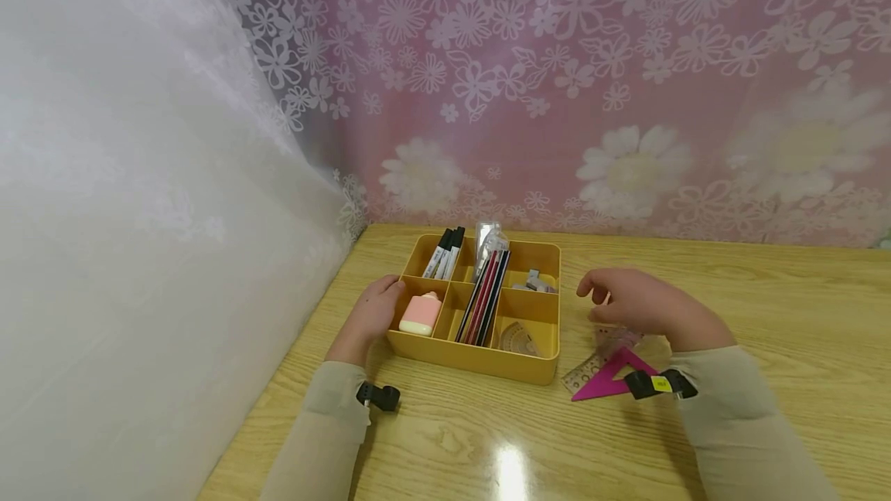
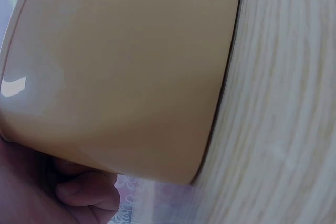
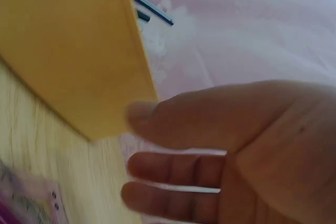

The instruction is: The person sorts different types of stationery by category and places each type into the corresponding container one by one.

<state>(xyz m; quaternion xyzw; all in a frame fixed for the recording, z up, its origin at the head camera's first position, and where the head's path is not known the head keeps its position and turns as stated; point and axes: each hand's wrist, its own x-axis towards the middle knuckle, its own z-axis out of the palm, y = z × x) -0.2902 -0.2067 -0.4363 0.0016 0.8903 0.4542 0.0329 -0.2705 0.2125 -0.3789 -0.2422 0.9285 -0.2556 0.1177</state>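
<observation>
A yellow compartment tray (image 1: 473, 355) stands on the wooden table. At its left wall my left hand (image 1: 377, 306) holds the rim, and the left wrist view shows its fingers (image 2: 89, 190) curled against the outside. To the right of the tray, my right hand (image 1: 629, 300) hovers with bent fingers and nothing in them. In the right wrist view its thumb (image 3: 199, 116) stands apart from the other fingers. Below that hand lie a pink set square (image 1: 605, 383) and a clear ruler-like piece (image 1: 581, 374), partly covered by the wrist and its strap.
Inside the tray are black-capped markers (image 1: 445, 253), a pink-and-cream bottle-shaped item (image 1: 421, 314), several pencils (image 1: 483, 300), a clear protractor (image 1: 518, 339) and small grey pieces (image 1: 534, 282). A floral curtain (image 1: 529, 99) hangs behind the table, and a white sheet (image 1: 153, 215) at the left.
</observation>
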